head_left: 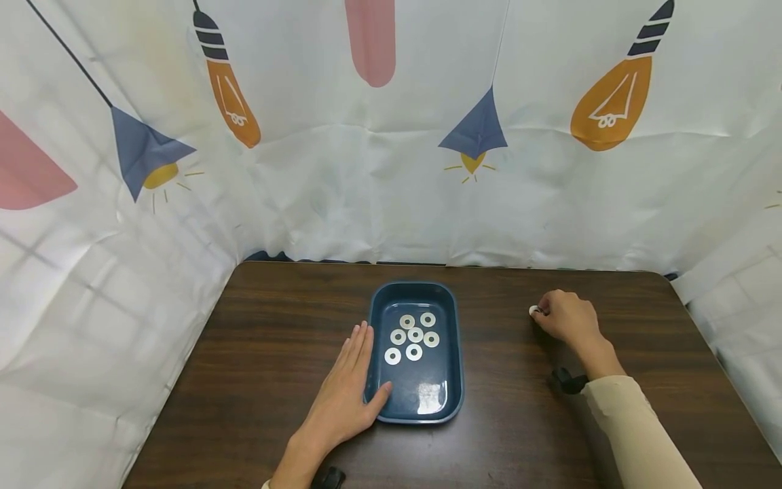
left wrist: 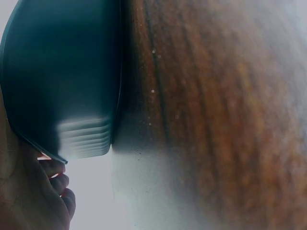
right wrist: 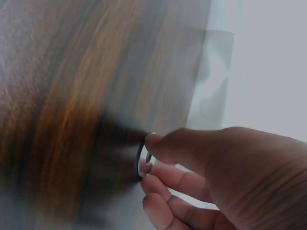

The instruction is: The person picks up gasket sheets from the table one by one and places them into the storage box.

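A dark blue rectangular tray (head_left: pixel 442 387) lies on the brown table, with several flat metal washers (head_left: pixel 413 352) spread over its upper half. My left hand (head_left: pixel 345 397) rests along the tray's left side, fingers straight and thumb over the rim. From below, the left wrist view shows the tray's outer wall (left wrist: pixel 62 72) and that hand (left wrist: pixel 29 187) against it. Off to the tray's right, my right hand (head_left: pixel 568 319) pinches one washer (head_left: pixel 535 310) between thumb and fingers. In the right wrist view the washer (right wrist: pixel 140 160) stands on edge at the fingertips (right wrist: pixel 153 143).
The dark wood table (head_left: pixel 275 326) extends around the tray. A white curtain (head_left: pixel 366 190) printed with lamps and bulbs hangs behind the table's back edge and at both sides. A black wrist strap piece (head_left: pixel 569 382) sits at my right wrist.
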A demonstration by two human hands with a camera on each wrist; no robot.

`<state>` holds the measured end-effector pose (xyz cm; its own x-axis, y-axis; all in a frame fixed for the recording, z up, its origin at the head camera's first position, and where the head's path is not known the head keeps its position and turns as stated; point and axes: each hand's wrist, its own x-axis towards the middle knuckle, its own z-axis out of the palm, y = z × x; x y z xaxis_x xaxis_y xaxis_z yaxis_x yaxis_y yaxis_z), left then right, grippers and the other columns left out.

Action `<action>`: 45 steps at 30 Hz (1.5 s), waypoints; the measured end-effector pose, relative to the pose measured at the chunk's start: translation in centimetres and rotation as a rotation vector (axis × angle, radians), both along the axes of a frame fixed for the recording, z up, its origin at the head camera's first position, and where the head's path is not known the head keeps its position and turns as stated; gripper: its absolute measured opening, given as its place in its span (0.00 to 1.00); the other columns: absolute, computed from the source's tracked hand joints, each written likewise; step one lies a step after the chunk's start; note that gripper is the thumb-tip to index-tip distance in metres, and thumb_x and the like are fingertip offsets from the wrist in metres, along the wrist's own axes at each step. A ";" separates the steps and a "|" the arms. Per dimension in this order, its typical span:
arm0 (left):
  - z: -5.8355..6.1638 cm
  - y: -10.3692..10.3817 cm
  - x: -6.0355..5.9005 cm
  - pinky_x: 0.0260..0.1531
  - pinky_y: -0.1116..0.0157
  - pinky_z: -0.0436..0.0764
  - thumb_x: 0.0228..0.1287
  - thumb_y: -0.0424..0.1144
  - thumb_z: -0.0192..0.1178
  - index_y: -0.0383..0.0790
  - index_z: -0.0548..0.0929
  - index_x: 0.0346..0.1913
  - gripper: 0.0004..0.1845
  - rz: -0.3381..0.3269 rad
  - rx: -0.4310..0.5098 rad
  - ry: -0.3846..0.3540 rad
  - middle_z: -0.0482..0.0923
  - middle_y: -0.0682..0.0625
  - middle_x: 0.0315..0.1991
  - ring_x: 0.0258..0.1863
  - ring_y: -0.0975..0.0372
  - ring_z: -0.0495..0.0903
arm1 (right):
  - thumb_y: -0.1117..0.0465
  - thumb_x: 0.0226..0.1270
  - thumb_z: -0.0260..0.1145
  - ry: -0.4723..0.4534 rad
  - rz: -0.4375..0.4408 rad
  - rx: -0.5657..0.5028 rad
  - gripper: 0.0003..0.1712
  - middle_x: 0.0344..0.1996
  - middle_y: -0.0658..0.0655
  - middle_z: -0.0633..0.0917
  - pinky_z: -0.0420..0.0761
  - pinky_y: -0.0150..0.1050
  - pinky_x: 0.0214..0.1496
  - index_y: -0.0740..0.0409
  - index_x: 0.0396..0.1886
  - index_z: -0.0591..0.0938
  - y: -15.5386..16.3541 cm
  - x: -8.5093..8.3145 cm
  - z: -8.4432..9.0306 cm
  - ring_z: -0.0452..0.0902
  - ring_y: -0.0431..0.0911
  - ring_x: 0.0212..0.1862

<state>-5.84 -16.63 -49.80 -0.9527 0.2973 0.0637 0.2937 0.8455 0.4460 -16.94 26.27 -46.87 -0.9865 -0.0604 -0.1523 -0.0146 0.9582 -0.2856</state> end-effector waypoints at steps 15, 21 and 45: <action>0.0 -0.1 0.0 0.85 0.48 0.58 0.71 0.57 0.64 0.39 0.48 0.87 0.53 -0.016 -0.012 0.039 0.45 0.44 0.89 0.89 0.54 0.45 | 0.49 0.57 0.73 -0.007 0.046 -0.001 0.23 0.37 0.61 0.90 0.82 0.48 0.32 0.64 0.43 0.87 1.0 -1.3 -0.6 0.83 0.50 0.32; 0.0 -0.1 -0.1 0.85 0.48 0.58 0.71 0.56 0.64 0.39 0.48 0.87 0.53 -0.015 -0.013 0.033 0.45 0.45 0.89 0.89 0.54 0.45 | 0.50 0.58 0.73 0.083 0.080 0.045 0.21 0.37 0.61 0.91 0.82 0.48 0.31 0.63 0.42 0.87 0.8 -0.9 -1.2 0.82 0.49 0.30; -0.2 -0.1 -0.1 0.86 0.50 0.55 0.72 0.57 0.64 0.41 0.47 0.87 0.53 -0.022 -0.005 0.025 0.38 0.50 0.89 0.89 0.55 0.45 | 0.54 0.62 0.74 0.064 0.101 -0.034 0.19 0.41 0.62 0.91 0.83 0.49 0.32 0.61 0.47 0.86 0.6 -0.7 -0.9 0.85 0.50 0.35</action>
